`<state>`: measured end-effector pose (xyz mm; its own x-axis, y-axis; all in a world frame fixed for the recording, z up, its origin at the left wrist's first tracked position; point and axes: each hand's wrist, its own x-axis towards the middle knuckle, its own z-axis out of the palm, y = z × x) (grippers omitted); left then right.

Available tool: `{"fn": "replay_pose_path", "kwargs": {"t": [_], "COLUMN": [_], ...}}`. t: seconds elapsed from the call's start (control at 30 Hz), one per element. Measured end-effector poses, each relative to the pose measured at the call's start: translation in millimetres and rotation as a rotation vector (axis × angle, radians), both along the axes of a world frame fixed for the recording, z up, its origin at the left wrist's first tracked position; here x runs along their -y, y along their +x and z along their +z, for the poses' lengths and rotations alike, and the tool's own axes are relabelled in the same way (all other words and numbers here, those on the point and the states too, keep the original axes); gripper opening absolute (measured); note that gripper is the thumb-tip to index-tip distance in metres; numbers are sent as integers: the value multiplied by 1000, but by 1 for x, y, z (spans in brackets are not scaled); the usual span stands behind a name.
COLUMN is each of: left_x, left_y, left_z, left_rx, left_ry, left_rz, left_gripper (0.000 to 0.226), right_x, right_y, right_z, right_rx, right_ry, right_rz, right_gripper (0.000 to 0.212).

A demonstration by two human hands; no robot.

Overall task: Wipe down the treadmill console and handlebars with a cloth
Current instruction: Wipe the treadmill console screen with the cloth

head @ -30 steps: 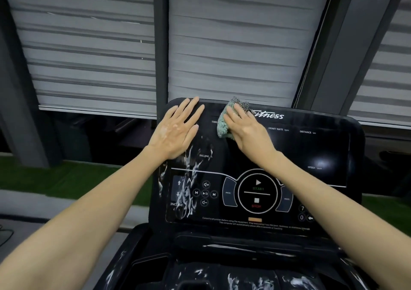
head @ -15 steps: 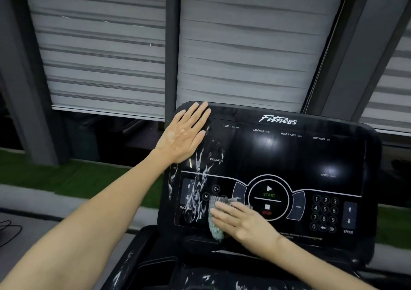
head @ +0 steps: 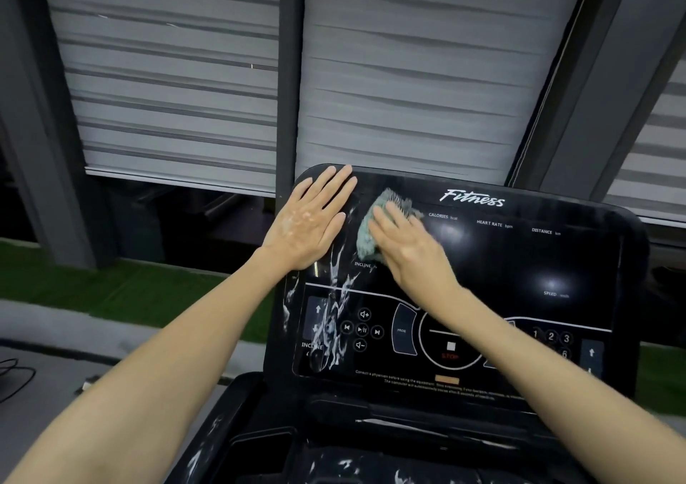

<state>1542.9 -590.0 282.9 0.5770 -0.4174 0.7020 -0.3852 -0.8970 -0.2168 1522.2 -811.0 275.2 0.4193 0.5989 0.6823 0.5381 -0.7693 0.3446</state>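
The right hand (head: 408,246) presses a crumpled teal cloth (head: 365,233) with flat fingers against the upper left of the console (head: 557,260). Just beside it, the left hand (head: 312,220) lies open and flat on the top left corner, likely as a brace. White streaks (head: 334,298) run down the panel below. The wipe probably works best with even, overlapping passes down through them, kept light over the buttons (head: 362,329).

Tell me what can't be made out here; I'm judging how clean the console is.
Head view:
- Console surface under the cloth and right hand: covered.
- Round button panel's top: hidden by the right forearm.
- Small print along the console's bottom: blurred, too small.
- Handlebars: none recognisable in frame.
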Motion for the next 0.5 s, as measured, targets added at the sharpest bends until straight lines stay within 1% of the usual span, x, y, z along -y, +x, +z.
{"fn": "replay_pose_path", "kwargs": {"t": [0.1, 0.2, 0.27, 0.33, 0.4, 0.43, 0.5], "left_x": [1, 2, 0, 0, 0, -1, -1], "left_y": [1, 1, 1, 1, 1, 1, 0], "left_z": [-1, 0, 0, 1, 1, 1, 2], "left_rx": [10, 12, 9, 9, 4, 2, -3], "left_ry": [-3, -4, 3, 7, 8, 8, 4], "left_rz": [21, 26, 17, 9, 4, 4, -1], "left_gripper": [56, 56, 56, 56, 56, 56, 56], "right_x": [3, 11, 16, 19, 17, 15, 6], "right_y": [-28, -53, -62, -59, -48, -40, -22], "right_z": [-52, -105, -122, -120, -102, -87, -44], "right_rx": [-51, -84, -91, -61, -24, -13, -22], "right_ry": [-76, -171, -255, -308, -311, -281, -163], "right_rz": [63, 160, 165, 167, 187, 180, 121], "right_gripper": [61, 51, 48, 44, 41, 41, 50]}}
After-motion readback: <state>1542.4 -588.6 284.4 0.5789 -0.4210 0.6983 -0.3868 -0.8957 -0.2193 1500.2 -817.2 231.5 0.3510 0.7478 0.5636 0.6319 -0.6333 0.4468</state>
